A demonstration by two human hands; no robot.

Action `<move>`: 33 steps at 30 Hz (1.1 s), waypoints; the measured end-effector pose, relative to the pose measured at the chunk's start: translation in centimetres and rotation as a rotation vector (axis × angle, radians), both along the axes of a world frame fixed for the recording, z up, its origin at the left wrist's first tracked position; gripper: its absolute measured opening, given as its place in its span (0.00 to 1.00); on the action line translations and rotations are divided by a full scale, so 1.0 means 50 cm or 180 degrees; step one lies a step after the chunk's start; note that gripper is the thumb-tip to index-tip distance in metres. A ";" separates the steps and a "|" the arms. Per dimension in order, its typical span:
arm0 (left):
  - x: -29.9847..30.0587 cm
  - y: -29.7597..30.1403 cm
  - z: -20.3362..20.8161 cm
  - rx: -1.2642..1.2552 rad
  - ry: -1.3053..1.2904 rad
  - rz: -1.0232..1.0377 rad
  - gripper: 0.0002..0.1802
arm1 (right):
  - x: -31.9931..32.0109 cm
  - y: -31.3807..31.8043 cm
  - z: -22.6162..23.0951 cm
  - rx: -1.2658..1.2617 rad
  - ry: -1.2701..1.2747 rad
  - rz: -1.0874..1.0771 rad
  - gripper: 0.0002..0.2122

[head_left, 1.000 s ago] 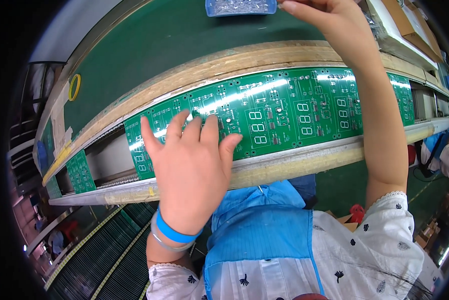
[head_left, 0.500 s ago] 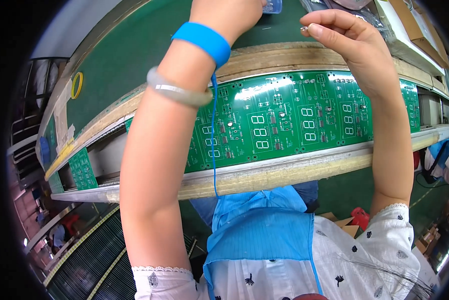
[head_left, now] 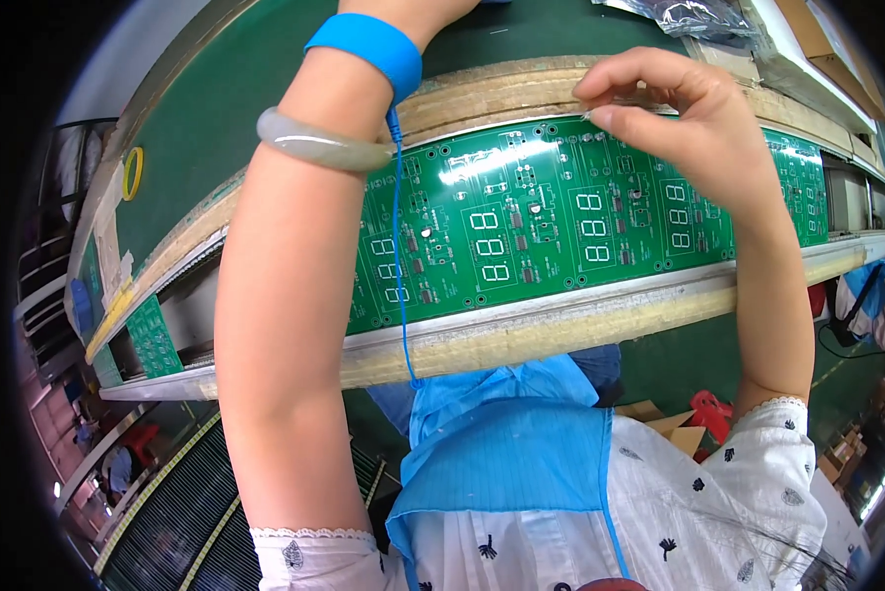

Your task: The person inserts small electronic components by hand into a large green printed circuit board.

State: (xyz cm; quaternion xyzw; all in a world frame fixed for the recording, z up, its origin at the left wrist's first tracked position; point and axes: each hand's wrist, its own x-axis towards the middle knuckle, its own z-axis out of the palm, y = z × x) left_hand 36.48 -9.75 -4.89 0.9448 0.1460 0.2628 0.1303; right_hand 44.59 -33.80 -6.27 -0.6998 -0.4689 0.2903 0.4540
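My right hand [head_left: 684, 123] is above the far edge of a long green circuit board panel [head_left: 551, 251]. Its thumb and forefinger pinch a tiny shiny part [head_left: 588, 116], too small to make out in detail. My left hand [head_left: 430, 10] reaches past the board to the upper edge of the head view, where its fingers are cut off. A blue wrist strap [head_left: 368, 49] with a thin cord sits on the left wrist, and a pale bangle [head_left: 319, 143] below it. The panel lies in a rail track and bears white digit outlines and several small mounted parts.
Wooden rails [head_left: 560, 330] run along the track's near and far sides. Beyond lies a green work surface with a yellow ring [head_left: 132, 174] and a clear plastic bag [head_left: 693, 18]. Another small green board [head_left: 154, 337] sits in the track at left. Another person's arm shows at far right.
My right hand has come nearer and slightly left, from beyond the far rail to above the panel's far edge, still pinching the tiny part. My left hand has moved farther up and left.
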 end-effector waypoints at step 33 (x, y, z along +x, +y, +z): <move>-0.184 -0.116 0.005 -0.4677 0.0296 -0.0409 0.11 | -0.062 0.012 -0.002 0.0021 -0.2296 0.0106 0.12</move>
